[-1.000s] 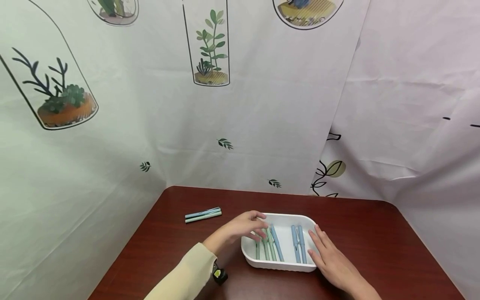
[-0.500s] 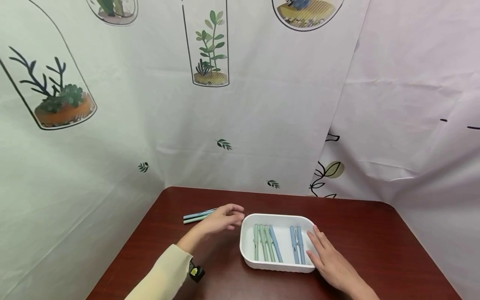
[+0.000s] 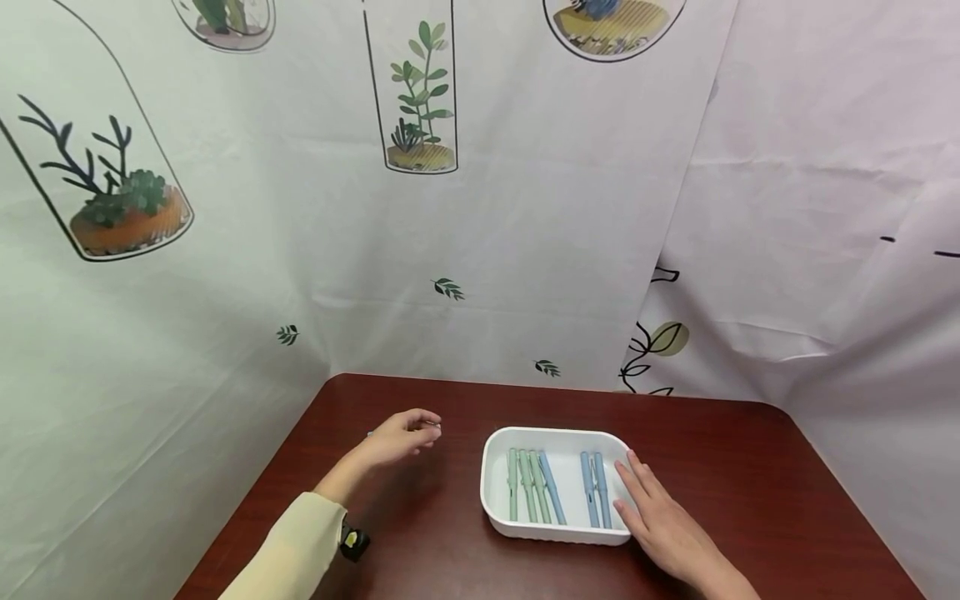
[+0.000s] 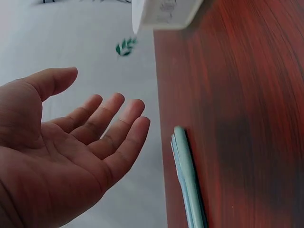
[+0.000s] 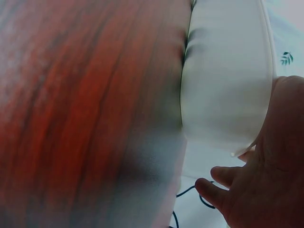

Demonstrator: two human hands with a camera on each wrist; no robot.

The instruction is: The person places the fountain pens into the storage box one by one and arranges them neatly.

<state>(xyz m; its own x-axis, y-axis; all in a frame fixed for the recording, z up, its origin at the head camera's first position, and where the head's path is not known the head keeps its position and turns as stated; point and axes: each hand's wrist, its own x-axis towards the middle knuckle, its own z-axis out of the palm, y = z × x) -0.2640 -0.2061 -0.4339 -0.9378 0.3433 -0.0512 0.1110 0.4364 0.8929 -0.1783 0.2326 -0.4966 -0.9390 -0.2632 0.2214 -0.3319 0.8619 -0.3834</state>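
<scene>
Left hand (image 3: pixel 397 437) held near pens (image 4: pixel 191 183) on the desk (image 3: pixel 442 525), tray (image 3: pixel 558 532) touched by right hand (image 3: pixel 666 523)
Fingers (image 4: pixel 126 149) of both hands are parted; green pens (image 3: pixel 528 487) and blue pens (image 3: pixel 602 490) are laid in the tray

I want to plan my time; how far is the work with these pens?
Looks done: three green pens and three blue pens lie in the white tray. In hand: the empty left hand is near two more pens on the table, and the right hand touches the tray. Probably left: those two pens, not yet in the tray.
</scene>
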